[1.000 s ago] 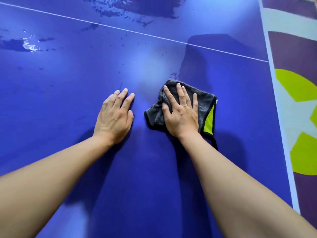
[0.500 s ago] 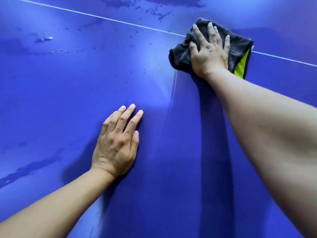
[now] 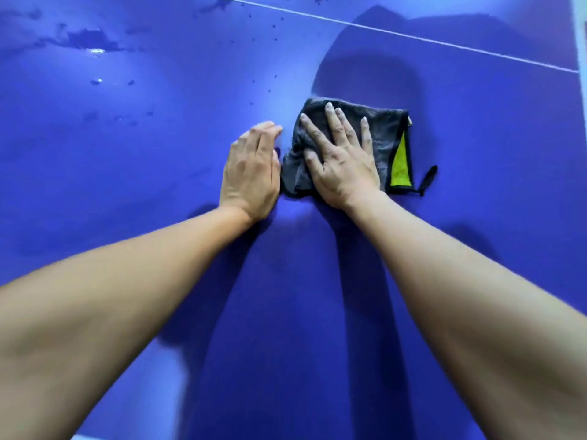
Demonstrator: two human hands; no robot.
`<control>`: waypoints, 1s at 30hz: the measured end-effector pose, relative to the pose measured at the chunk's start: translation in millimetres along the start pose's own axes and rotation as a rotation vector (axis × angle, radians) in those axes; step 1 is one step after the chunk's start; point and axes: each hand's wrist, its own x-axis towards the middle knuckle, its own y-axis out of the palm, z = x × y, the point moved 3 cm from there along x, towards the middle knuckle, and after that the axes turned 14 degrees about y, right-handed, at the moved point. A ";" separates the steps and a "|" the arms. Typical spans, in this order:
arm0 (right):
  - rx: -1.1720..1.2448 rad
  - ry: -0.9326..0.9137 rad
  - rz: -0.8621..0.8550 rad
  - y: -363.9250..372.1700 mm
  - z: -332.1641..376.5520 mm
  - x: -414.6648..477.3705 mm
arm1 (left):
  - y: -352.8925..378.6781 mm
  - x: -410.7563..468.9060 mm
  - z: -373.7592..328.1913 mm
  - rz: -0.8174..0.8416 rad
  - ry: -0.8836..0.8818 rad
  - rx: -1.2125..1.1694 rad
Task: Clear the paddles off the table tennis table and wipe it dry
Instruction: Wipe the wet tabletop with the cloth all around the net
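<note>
Wet blue table (image 3: 476,160) — grey cloth (image 3: 384,128) flat on it, water drops (image 3: 95,50) far left

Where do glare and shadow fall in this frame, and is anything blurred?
Head view: glare glints off the puddle upper left; a broad shadow lies beyond the cloth, arm shadows run toward the camera; the left hand looks slightly blurred at the fingertips.
</note>
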 end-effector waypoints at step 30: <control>0.038 -0.079 0.004 43.0 135.4 -300.0 | -83.9 -282.4 6.3 0.114 -0.054 0.092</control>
